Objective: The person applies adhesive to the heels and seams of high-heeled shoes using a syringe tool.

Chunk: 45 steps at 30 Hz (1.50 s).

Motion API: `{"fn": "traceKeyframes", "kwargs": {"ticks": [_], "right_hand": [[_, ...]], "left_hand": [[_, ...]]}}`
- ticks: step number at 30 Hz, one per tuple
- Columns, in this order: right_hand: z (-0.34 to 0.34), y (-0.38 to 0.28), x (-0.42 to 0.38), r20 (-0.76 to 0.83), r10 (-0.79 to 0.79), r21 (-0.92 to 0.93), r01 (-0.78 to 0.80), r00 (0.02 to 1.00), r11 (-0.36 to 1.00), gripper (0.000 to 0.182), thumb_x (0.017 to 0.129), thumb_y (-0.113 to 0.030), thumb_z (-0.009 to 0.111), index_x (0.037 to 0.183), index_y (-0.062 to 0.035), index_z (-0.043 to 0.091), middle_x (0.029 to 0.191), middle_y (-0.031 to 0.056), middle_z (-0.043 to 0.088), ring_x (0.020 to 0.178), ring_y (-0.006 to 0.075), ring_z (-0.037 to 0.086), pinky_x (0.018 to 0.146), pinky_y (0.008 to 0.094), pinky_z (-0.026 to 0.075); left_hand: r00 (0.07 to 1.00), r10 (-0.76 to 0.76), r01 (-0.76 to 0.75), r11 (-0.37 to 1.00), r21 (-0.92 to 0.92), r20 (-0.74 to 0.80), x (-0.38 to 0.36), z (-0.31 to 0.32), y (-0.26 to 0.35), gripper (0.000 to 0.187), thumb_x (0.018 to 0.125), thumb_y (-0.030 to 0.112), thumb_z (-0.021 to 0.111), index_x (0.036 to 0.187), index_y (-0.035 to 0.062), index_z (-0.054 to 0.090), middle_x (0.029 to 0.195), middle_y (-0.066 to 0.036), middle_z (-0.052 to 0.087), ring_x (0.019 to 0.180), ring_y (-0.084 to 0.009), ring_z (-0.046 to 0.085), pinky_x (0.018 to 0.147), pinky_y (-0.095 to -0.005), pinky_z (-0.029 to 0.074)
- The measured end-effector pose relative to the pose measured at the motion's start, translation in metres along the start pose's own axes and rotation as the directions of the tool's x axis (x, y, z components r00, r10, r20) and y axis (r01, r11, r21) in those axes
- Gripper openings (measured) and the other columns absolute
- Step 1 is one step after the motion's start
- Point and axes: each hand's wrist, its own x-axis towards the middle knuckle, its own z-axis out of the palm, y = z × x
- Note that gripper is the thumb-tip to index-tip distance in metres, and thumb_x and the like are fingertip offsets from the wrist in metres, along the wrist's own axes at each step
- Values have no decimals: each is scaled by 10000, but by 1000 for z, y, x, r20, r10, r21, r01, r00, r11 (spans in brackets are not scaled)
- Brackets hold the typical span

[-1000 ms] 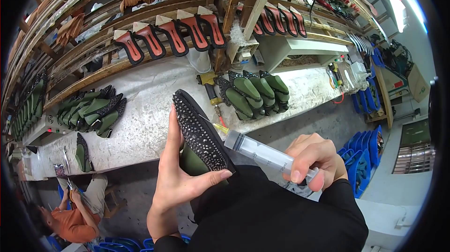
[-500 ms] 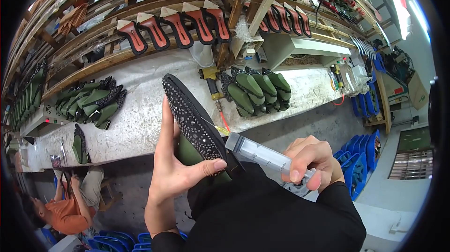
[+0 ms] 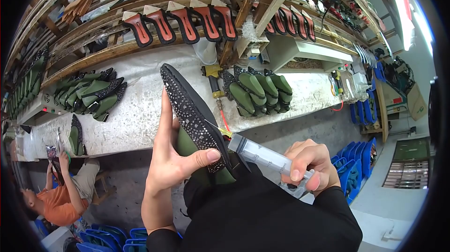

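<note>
My left hand [image 3: 174,165] is wrapped round a black shoe [image 3: 191,109] studded with shiny stones, on a green last. The thumb presses near the heel end, and the pointed toe faces up and away. In my right hand [image 3: 310,164] is a clear plastic syringe [image 3: 266,154] with a scale on its barrel, my fingers closed about its plunger end. Its thin needle [image 3: 212,124] reaches the edge between the studded upper and the dark sole. A yellow and red piece shows where the needle meets the barrel.
On the workbench [image 3: 136,132] lie green lasts with studded shoes [image 3: 91,95] at left and more [image 3: 260,88] at right, beside a yellow-black tool [image 3: 214,83]. Red-and-black shoe parts [image 3: 187,24] line the rack above. A person in orange [image 3: 61,205] sits at lower left. Blue bins [image 3: 354,163] stand right.
The shoe has turned slightly in my left hand, and the needle tip stays at its sole edge. The seated person's arms have moved up toward the bench.
</note>
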Motion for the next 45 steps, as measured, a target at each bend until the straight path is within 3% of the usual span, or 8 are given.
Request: {"fn": "traceKeyframes", "kwargs": {"ticks": [21,37,42,45], "right_hand": [[-5,4,-6,-35,45,23,-44,998,999,318,945,-280,732,1021,20,660,856,96,691,516,155,489,484,262,375],[-4,5,-9,-49,99,23,-98,994,995,356,973,-331,695,1032,19,658,804,90,666,523,151,484,486,261,364],[-4,6,-9,-45,116,38,-114,992,993,360,977,-335,690,1037,19,656,804,87,663,526,150,483,488,261,361],[-4,6,-11,-50,124,43,-122,991,992,363,980,-337,687,1040,19,655,804,85,662,528,150,482,489,261,359]], "left_hand": [[1000,-21,21,970,-242,-1,11,4,-7,1100,698,1,774,1618,57,176,1356,-184,582,1058,-248,632,909,-310,497],[996,-41,13,941,-339,-76,14,-3,-21,857,786,26,682,1555,62,303,1291,-171,602,1004,-237,631,881,-299,491],[993,-22,-6,973,-231,-118,13,-14,-27,797,844,228,728,1513,33,341,1307,-260,584,1120,-349,639,944,-403,518],[992,-19,-10,973,-229,-123,12,-20,-28,737,878,228,688,1503,37,349,1310,-276,578,1097,-347,647,921,-400,530]]}}
